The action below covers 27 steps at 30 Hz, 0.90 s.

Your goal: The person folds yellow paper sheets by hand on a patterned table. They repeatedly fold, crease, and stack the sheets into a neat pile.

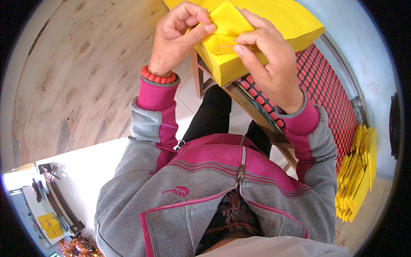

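Both hands are raised at the top of the view, pinching a folded piece of yellow cloth (231, 21). My left hand (177, 38) grips its left side between thumb and bent fingers. At its right side, my right hand (274, 58) has thumb and forefinger near the lower fold, with other fingers behind the upper edge. A reddish line runs along that lower fold. Just beneath the cloth is a large yellow box-shaped block (295, 23), partly hidden by my hands. A red beaded bracelet (158, 76) circles my left wrist.
A large plywood sheet (77, 85) fills the left side. Under the block is a wooden frame (252, 109), next to a red-and-black patterned surface (327, 85). A pile of flat yellow pieces (355, 175) lies at the right. A pale blue wall (364, 47) stands beyond.
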Motion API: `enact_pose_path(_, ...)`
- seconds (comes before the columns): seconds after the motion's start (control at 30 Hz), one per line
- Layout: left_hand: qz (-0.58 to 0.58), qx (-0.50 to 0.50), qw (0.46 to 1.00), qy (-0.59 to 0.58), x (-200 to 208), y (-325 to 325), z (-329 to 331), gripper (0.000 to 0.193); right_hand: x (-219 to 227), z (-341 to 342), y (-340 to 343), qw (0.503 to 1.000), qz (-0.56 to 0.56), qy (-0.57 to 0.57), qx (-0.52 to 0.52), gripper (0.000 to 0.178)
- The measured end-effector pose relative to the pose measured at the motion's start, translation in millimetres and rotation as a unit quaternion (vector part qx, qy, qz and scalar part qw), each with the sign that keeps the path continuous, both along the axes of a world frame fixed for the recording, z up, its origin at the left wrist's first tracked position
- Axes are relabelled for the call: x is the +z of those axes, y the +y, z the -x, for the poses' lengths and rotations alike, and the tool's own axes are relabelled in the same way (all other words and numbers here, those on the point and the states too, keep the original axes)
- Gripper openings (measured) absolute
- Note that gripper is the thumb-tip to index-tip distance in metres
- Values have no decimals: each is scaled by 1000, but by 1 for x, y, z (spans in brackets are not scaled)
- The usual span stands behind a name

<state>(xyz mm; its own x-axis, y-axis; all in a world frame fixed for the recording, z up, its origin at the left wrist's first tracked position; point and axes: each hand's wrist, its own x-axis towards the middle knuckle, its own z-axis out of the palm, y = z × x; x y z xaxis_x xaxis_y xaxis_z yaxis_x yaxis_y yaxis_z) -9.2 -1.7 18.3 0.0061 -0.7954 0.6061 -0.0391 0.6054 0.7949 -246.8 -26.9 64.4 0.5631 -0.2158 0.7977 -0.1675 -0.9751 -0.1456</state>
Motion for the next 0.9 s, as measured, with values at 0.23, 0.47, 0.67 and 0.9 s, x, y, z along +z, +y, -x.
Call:
enact_pose_path(0.23, 79, -60, 993, -66, 10, 3, 2, 12, -8, -2, -1, 996, -75, -43, 20, 15)
enact_pose_path(0.47, 68, -84, 988, -108, 14, 4, -3, 18, -5, -3, 2, 990, -119, -61, 44, 13)
enact_pose_path(0.67, 44, -83, 984, -149, 15, 6, -7, 25, -6, -1, 1, 989, -125, -56, 49, 13)
enact_pose_path(0.9, 11, -73, 991, -109, 16, 9, -1, 22, -5, -2, 1, 989, -128, -57, 49, 15)
